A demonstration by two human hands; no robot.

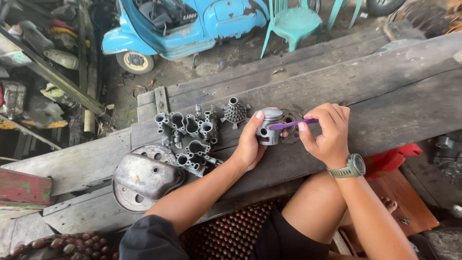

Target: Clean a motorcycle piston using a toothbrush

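Left hand (249,144) wraps a small grey metal piston (269,126), grip closed around its skirt, thumb up along the near side, fingers behind. The piston is lifted just above the wooden bench (385,96), crown up, pin hole facing the camera.

Right hand (328,132) pinches a purple toothbrush (291,124) between thumb and fingers, grip shut on the handle, bristle end touching the piston near its crown. Green-grey watch (354,166) on that wrist.

Handling, as a judgement: the piston looks rigid, dense for its size, smooth-walled and likely greasy, so prone to slip; a wrap around the skirt, as now, seems the sound hold. The toothbrush is light and a bit springy.

Around it: directly behind the piston, a dark round part (290,126) lies on the bench (mostly hidden, can't identify). To the left, a finned cylinder piece (235,113), then a cluster of grey engine castings (190,137) with open bores. Nearer the bench edge, a round metal plate (126,192) with a rusty domed cover (144,175) on top. Red cloth (392,159) near the right elbow.

Beyond the bench, well apart: a blue scooter (183,24) and a green plastic chair (294,21).
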